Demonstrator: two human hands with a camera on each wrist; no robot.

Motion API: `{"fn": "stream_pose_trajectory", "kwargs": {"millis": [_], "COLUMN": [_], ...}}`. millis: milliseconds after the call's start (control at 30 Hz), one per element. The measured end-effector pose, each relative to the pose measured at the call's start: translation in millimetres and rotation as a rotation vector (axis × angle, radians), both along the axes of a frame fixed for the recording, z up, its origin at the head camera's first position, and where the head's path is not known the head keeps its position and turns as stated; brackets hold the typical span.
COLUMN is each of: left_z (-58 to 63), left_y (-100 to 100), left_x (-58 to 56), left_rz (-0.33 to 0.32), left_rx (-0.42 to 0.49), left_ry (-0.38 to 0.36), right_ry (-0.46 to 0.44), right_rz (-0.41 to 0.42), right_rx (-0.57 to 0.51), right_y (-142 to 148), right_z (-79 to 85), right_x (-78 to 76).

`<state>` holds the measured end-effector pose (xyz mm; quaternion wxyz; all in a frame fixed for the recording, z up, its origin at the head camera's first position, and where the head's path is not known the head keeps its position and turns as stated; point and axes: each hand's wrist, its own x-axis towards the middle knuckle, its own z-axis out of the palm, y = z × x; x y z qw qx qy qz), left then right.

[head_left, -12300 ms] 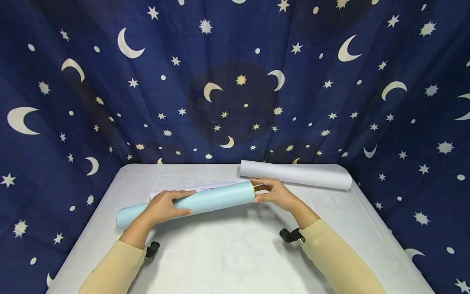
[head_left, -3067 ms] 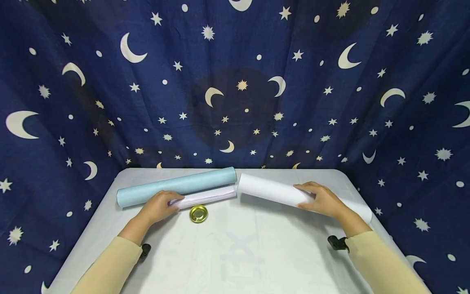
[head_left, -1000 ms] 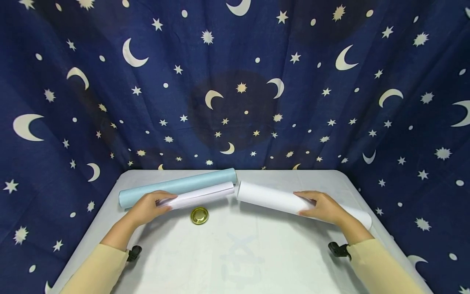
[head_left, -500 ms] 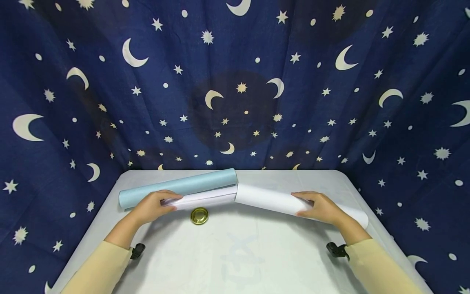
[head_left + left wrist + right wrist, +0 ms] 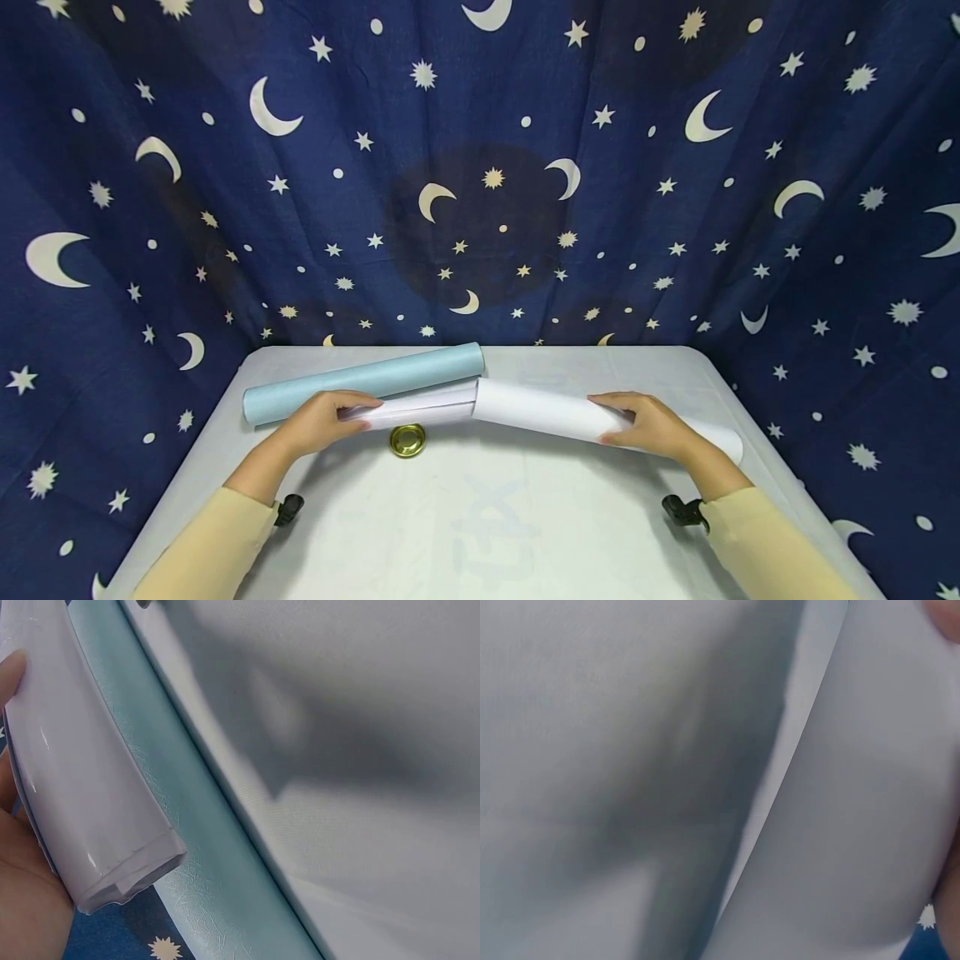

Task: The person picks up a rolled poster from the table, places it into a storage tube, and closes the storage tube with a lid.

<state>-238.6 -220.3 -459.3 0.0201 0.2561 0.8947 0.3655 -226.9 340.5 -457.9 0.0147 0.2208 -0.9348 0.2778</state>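
Observation:
My left hand [image 5: 318, 421] grips a thin pale-lilac roll in glossy wrap [image 5: 427, 406]. In the left wrist view the near end of this glossy roll [image 5: 105, 772] is folded and crumpled. Its other end disappears into the open left end of a wider white paper roll [image 5: 540, 410]. Fingers and thumb of my right hand [image 5: 648, 425] hold that white roll around its middle. The right wrist view shows the smooth side of the white roll [image 5: 847, 795] close up, with a bit of the hand at the edge.
Behind the lilac roll lies a light blue tube [image 5: 367, 372] on the white table [image 5: 495, 517]. A round gold lid [image 5: 407, 441] sits just in front of the lilac roll. A dark blue curtain [image 5: 337, 208] with moons and stars encloses the back and sides.
The blue tube, earlier in both hands, lies at the back; the gold lid is off it. Lately both hands moved inward, and the lilac roll's end slid into the white roll.

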Motion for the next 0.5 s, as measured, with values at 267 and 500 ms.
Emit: {"fn": "stream_pose_trajectory", "kwargs": {"millis": [267, 500], "left_z": [0.6, 1.2], "left_y": [2.7, 5.0], "left_x": [-1.4, -2.2], "left_rz": [-0.006, -0.009], "left_rx": [-0.001, 0.000], "left_ry": [0.003, 0.023], "right_ry": [-0.012, -0.002], "right_rz": [0.005, 0.011], "right_rx": [0.010, -0.002], "right_y": [-1.3, -2.4], "right_z": [2.3, 2.6], "right_x": [0.9, 1.1]}}
